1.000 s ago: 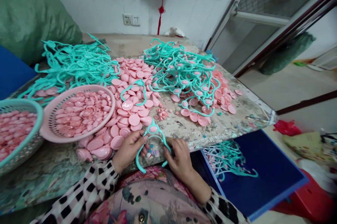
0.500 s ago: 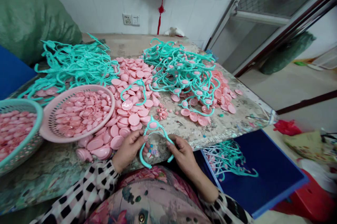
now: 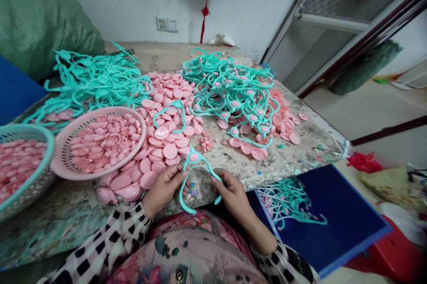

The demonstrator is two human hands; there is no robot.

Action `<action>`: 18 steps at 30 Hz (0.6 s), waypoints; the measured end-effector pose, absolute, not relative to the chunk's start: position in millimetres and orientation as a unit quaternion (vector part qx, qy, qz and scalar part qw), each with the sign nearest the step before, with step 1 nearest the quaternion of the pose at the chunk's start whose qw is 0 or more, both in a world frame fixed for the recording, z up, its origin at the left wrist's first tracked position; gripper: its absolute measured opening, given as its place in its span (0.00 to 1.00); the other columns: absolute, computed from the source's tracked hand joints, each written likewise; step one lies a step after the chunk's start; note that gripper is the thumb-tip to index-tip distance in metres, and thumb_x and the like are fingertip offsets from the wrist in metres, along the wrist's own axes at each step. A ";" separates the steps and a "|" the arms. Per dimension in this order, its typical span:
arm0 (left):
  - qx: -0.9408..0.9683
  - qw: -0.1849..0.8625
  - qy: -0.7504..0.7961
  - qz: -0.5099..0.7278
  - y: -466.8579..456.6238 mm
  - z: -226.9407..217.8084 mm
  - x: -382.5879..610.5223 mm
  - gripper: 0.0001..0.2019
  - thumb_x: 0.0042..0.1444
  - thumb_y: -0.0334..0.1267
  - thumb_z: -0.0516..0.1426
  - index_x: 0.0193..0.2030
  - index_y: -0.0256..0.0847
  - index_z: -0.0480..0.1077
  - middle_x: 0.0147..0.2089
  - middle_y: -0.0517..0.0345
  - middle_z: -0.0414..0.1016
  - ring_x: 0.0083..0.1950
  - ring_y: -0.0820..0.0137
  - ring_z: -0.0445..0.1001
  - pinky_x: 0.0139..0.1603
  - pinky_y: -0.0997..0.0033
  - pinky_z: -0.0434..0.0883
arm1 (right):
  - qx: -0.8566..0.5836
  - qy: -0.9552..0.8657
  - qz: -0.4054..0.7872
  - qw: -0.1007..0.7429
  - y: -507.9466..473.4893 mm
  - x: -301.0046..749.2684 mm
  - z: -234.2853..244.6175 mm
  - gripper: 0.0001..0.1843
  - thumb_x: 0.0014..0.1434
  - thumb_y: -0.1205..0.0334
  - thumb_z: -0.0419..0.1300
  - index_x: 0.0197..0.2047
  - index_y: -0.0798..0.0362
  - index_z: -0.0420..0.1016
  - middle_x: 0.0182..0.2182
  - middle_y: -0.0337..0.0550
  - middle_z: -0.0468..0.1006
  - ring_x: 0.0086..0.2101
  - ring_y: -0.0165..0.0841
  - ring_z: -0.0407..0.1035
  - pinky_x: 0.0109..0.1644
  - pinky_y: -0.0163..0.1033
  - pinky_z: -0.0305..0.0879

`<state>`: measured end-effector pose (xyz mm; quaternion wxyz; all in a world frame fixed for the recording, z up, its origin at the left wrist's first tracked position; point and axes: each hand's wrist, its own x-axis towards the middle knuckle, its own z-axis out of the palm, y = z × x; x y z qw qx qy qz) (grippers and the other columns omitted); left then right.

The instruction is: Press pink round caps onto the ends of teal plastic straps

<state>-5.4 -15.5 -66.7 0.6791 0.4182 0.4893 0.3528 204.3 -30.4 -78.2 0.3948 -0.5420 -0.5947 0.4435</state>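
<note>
In the head view my left hand (image 3: 163, 189) and my right hand (image 3: 231, 192) pinch the two sides of a teal toy stethoscope frame (image 3: 209, 164), held above the table's front edge. A pink oval (image 3: 194, 157) sits at its top, and its two curved arms point down towards me. Both hands are closed, thumbs against the arms. Just beyond are small round pink parts (image 3: 206, 143) and a pile of pink plastic discs (image 3: 171, 151). A single teal frame (image 3: 183, 117) lies on those discs.
A pink basket (image 3: 142, 141) and a teal basket (image 3: 50, 150) hold pink parts at left. Teal pieces (image 3: 100, 79) are heaped behind; frames with pink ovals (image 3: 230, 83) pile at right. A blue bin (image 3: 336, 208) with more frames stands below the table (image 3: 287, 161).
The frame's lower ends have shifted slightly to the right between my hands. Both hands keep their grip and the piles look the same.
</note>
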 end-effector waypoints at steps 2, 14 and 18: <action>0.428 0.670 0.492 0.356 -14.9 -68.3 -5.6 0.15 0.54 0.50 0.58 0.36 0.39 0.66 0.28 0.62 0.71 0.26 0.73 0.70 0.29 0.73 0.70 | -0.530 -0.547 0.493 0.420 -29.4 204.0 -76.0 0.11 0.59 0.53 0.58 0.40 0.50 0.74 0.27 0.38 0.72 0.27 0.31 0.64 0.30 0.35 0.59; 0.451 0.650 0.497 0.356 -13.8 -65.8 -5.7 0.13 0.52 0.47 0.59 0.36 0.39 0.71 0.28 0.63 0.69 0.26 0.73 0.68 0.26 0.75 0.69 | -0.509 -0.441 0.590 0.445 -24.1 212.9 -74.2 0.17 0.54 0.50 0.61 0.42 0.52 0.73 0.22 0.36 0.70 0.24 0.29 0.62 0.27 0.33 0.56; 0.447 0.651 0.496 0.363 -14.3 -68.4 -6.7 0.13 0.52 0.46 0.60 0.37 0.38 0.71 0.29 0.62 0.70 0.27 0.74 0.68 0.26 0.77 0.68 | -0.505 -0.467 0.575 0.443 -23.8 209.8 -73.6 0.15 0.56 0.50 0.60 0.42 0.52 0.73 0.22 0.35 0.70 0.25 0.29 0.62 0.31 0.34 0.57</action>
